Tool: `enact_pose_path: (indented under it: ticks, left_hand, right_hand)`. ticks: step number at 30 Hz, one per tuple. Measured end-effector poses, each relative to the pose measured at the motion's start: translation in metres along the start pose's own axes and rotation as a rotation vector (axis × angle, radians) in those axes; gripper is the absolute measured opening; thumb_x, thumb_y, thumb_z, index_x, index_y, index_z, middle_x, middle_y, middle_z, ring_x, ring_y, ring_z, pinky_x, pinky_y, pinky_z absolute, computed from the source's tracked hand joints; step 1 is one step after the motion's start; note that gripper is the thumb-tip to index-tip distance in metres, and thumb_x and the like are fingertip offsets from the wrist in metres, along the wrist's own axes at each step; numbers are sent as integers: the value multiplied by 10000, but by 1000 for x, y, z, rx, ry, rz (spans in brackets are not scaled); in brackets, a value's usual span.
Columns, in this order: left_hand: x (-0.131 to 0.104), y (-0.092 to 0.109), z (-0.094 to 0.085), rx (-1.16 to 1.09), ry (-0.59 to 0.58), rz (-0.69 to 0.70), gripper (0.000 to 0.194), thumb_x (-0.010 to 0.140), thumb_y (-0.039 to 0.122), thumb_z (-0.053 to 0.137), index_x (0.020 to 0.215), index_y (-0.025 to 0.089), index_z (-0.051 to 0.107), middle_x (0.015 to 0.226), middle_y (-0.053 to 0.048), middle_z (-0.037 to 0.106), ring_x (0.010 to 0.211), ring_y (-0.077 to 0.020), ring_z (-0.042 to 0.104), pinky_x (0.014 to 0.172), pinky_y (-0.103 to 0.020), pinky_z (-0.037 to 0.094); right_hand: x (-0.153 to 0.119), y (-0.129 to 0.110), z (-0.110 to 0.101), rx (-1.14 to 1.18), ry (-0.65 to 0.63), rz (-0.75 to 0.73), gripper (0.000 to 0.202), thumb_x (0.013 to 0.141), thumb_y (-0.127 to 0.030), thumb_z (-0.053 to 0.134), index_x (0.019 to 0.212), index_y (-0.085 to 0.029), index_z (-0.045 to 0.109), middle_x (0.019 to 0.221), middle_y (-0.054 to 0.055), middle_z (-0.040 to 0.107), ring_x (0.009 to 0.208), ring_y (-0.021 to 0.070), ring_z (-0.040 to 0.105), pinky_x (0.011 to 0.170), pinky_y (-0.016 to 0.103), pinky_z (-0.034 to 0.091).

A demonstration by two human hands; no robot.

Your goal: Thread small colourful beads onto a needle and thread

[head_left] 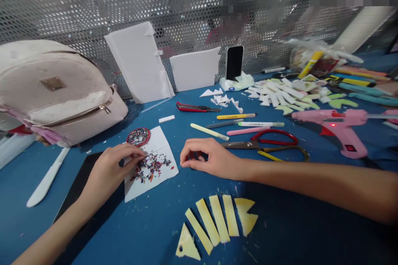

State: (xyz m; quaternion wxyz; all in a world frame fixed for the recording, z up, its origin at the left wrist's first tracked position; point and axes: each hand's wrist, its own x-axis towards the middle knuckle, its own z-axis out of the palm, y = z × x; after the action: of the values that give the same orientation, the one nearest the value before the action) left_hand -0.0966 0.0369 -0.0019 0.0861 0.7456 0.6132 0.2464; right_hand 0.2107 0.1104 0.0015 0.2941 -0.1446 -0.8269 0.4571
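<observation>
My left hand [108, 169] pinches thumb and forefinger together over a loose pile of small colourful beads [152, 166] on a white paper sheet [137, 192]. A faint thin line runs from near those fingertips; what they hold is too small to name. Just behind is a round red-rimmed container [138, 136] full of similar beads. My right hand [208, 157] is curled to the right of the paper, fingertips together, with anything in them hidden. Yellow cut pieces [213, 221] lie in front of me in a fish shape, with head, several strips and tail.
Red-handled scissors [242, 145], several markers [236, 116] and a red cutter [195, 108] lie beyond my right hand. Farther right are a pink glue gun [336, 122] and white scraps [280, 93]. A pale backpack [62, 91] and white plastic knife [49, 178] sit left; a phone [234, 62] stands behind.
</observation>
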Motion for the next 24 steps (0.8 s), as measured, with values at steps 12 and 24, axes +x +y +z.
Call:
enact_pose_path:
  ticks: [12,24]
  left_hand:
    - [0,4,-2,210,76,137,178,950,274,551,937,269,728,1011,-36,774,924,-250,696,884,-403,479]
    - [-1,1,-2,259,-7,155,193,938,237,559,1003,286,735,1067,-30,772,975,-249,698,879,-385,476]
  right_hand:
    - [0,1,0,-10,0,-24,54,950,-178,666,904,-174,693,898,16,661,719,100,535,638,233,425]
    - [0,-1,-1,-10,7,-33,45,932,-149,683,894,-169,694,884,10,662,716,97,532,626,222,412]
